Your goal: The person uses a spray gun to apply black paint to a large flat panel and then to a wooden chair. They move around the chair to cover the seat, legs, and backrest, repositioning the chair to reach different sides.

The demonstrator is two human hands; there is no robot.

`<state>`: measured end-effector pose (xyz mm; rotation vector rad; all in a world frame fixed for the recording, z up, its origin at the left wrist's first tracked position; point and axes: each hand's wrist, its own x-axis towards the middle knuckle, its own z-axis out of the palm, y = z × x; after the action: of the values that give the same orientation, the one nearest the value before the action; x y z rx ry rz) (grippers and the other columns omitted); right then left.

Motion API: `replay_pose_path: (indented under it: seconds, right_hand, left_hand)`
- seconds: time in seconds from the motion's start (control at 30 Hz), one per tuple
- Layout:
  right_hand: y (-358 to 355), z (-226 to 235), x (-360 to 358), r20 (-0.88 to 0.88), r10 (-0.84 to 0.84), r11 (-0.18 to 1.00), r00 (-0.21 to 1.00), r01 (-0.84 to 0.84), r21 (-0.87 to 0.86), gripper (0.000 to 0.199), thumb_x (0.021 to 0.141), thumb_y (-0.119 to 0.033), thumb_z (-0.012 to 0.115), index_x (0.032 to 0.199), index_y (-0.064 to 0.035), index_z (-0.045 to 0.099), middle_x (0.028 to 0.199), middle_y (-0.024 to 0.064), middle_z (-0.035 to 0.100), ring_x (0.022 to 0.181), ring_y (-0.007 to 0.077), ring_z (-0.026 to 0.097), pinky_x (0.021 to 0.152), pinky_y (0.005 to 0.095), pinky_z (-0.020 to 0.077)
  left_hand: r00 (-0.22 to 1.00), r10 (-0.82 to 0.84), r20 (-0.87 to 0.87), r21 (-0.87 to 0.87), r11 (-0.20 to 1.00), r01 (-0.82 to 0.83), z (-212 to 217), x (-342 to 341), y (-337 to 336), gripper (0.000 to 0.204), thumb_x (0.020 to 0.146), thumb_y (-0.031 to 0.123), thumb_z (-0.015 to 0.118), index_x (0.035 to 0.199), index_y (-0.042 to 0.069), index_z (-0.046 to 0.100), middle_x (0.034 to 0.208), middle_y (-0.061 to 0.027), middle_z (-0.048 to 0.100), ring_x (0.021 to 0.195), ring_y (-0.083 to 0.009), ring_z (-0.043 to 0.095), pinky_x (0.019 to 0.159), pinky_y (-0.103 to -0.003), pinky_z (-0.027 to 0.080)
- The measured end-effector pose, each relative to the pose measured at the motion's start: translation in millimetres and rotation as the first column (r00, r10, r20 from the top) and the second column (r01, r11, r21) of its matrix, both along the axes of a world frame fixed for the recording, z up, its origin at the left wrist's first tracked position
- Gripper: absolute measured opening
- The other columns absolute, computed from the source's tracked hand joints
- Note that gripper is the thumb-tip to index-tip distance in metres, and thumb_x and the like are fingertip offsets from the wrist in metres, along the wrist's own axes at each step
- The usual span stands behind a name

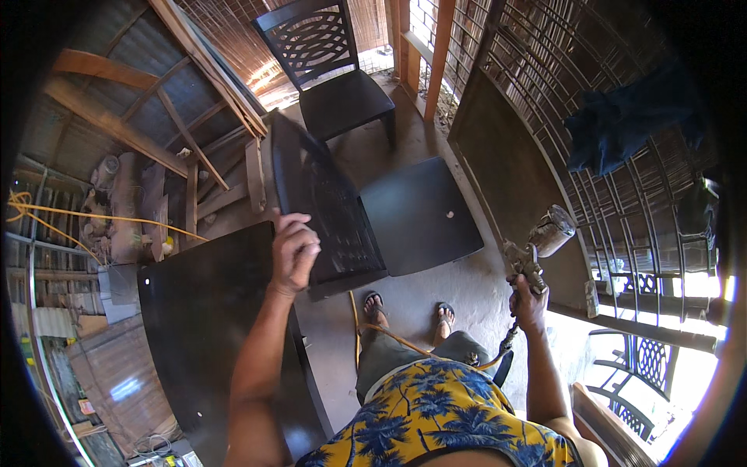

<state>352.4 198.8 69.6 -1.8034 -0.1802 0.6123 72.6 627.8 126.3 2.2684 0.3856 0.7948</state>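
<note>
My right hand [531, 305] is closed around the grip of a paint spray gun [525, 265], whose round metal cup [554, 231] sticks out at the far right side. A hose [420, 345] runs from the gun's base across my waist. My left hand [294, 253] is raised with its fingers curled in, and I see nothing in them. It overlaps the dark back [331, 210] of a black chair; whether it touches the chair I cannot tell. The chair's smooth seat [420, 218] faces me, with a small pale spot on it.
A large black panel [210, 335] lies at my left. Another black chair [346, 101] with a lattice back stands farther off. To the right a dark board [513, 148] leans against a metal grille with dark cloth [630, 124] hanging on it. A yellow cord [117, 215] stretches along the left.
</note>
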Motion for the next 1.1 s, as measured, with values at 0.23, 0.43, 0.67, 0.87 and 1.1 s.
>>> replay_pose_path:
  seconds: [0.23,0.43,0.67,0.87,1.1]
  right_hand:
    - [1,20,-2,0.06,-0.054,0.998,0.997,0.053,0.017,0.037,0.106,-0.034,0.065,0.101,0.0009,0.074,0.056,0.0009,0.055,0.042,0.0095,0.05,0.041,0.0278,0.0379]
    - [-39,25,-3,0.044,-0.181,0.979,0.983,0.176,0.099,0.035,0.106,-0.031,0.065,0.101,0.0028,0.073,0.055,0.0006,0.055,0.041,0.0094,0.05,0.041,0.027,0.0383]
    - [-88,19,-12,-0.004,-0.314,0.946,0.949,0.313,0.084,0.036,0.107,-0.032,0.064,0.102,0.0026,0.073,0.053,0.0012,0.055,0.041,0.0095,0.05,0.04,0.0263,0.0379]
    - [-130,3,-18,-0.004,-0.393,0.914,0.92,0.391,0.105,0.038,0.107,-0.033,0.063,0.102,0.0024,0.074,0.051,0.0013,0.054,0.041,0.01,0.051,0.04,0.0265,0.0379]
    - [-158,-4,-9,-0.071,-0.43,0.891,0.9,0.436,0.126,0.034,0.109,-0.027,0.06,0.128,0.0007,0.064,0.099,0.0122,0.076,0.047,0.0095,0.055,0.041,0.0266,0.0435]
  left_hand:
    - [0.983,-0.124,0.137,0.175,0.98,0.1,15,82,-74,0.033,0.094,0.033,0.057,0.07,0.01,0.059,0.077,-0.0074,0.06,0.103,-0.032,0.061,0.129,-0.06,0.005]
    - [0.978,-0.203,0.044,0.226,0.956,0.188,33,128,-102,0.033,0.096,0.034,0.054,0.075,0.011,0.063,0.083,-0.0059,0.067,0.103,-0.0302,0.06,0.128,-0.057,0.011]
    - [0.868,-0.466,-0.171,0.671,0.59,0.449,94,204,-19,0.085,0.079,0.089,0.057,0.096,0.007,0.069,0.11,-0.0128,0.07,0.1,-0.0335,0.063,0.115,-0.055,0.037]
    - [0.843,-0.445,-0.303,0.643,0.557,0.525,74,214,-49,0.08,0.076,0.09,0.061,0.079,0.01,0.059,0.079,-0.0074,0.053,0.082,-0.0299,0.056,0.083,-0.047,0.043]
    - [0.882,-0.385,-0.272,0.679,0.572,0.459,100,199,-185,0.07,0.091,0.081,0.054,0.079,0.012,0.055,0.076,-0.0049,0.053,0.07,-0.0273,0.055,0.068,-0.042,0.042]
